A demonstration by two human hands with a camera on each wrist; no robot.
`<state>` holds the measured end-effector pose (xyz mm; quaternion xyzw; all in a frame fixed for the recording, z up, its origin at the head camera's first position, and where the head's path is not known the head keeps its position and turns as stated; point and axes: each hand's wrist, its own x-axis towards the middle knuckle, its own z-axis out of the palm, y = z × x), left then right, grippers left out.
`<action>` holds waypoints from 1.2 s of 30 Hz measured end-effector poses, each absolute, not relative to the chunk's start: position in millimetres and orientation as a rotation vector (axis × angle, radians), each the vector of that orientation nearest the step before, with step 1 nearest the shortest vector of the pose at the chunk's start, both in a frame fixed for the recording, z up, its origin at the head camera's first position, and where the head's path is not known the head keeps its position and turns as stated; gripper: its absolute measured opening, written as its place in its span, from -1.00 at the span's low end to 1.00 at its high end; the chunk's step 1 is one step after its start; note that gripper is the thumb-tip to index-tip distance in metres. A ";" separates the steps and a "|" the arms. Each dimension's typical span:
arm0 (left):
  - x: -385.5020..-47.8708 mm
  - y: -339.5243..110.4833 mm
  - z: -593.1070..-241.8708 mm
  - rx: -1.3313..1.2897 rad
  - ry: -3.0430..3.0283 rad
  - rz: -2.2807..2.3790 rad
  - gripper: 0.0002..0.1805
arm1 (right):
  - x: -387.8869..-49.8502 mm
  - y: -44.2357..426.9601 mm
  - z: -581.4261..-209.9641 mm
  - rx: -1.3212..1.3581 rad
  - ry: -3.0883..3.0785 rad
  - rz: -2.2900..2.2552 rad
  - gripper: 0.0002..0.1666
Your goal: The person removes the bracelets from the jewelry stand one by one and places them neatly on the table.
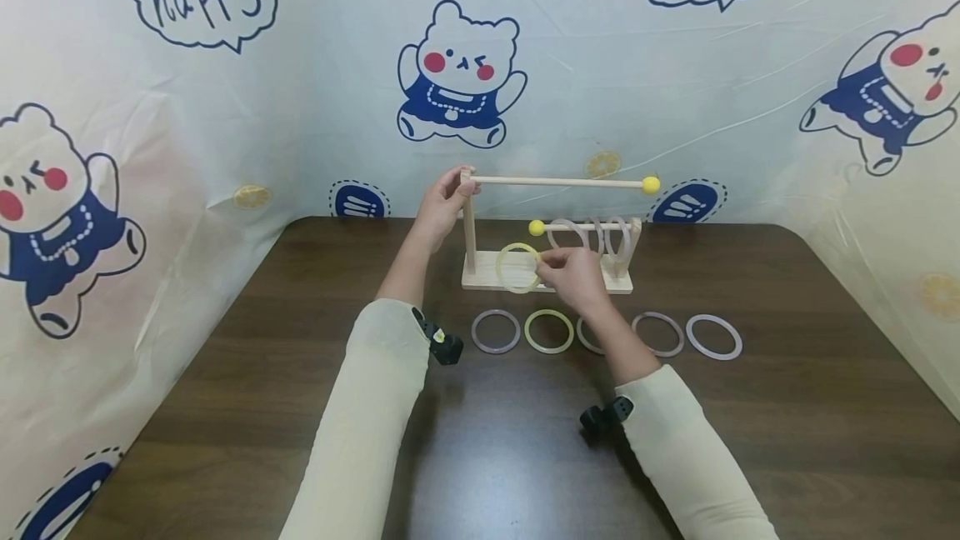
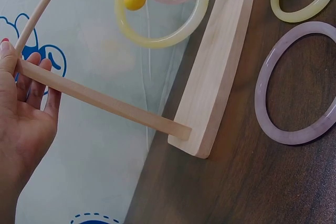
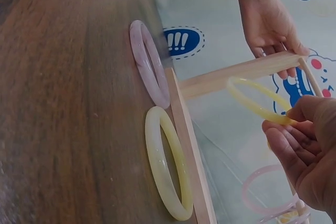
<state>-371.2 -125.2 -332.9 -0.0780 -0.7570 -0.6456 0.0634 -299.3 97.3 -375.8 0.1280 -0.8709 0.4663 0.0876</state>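
Observation:
My left hand (image 1: 441,205) holds the top of the left post (image 2: 105,97) of a wooden bangle rack (image 1: 480,281), where the upper rod meets it. Between the thumb and fingers of my right hand (image 1: 576,277) is a yellow bangle (image 1: 517,290), held upright in front of the rack. In the left wrist view, this bangle (image 2: 152,43) appears around the yellow ball of the lower rod; whether the rod passes through it I cannot tell. Several pale bangles (image 1: 627,240) hang on the lower rod, behind the right hand. The upper rod (image 1: 558,182) carries none.
A row of bangles lies on the brown table (image 1: 300,407) before the rack: a purple bangle (image 1: 496,351), a yellow bangle (image 1: 549,351), one partly hidden by the right arm, and two pale purple ones at right. A patterned cloth (image 1: 585,90) hangs close behind the rack.

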 end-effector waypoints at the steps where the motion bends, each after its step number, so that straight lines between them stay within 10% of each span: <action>1: -371.1 -125.1 -332.8 -0.236 -2.286 -1.950 -0.54 | -299.3 97.3 -376.0 0.393 -2.593 1.385 -0.76; 36: -372.3 -125.9 -334.1 -0.247 -2.297 -1.950 -0.53 | -293.6 98.0 -380.2 0.662 -2.694 1.925 -0.80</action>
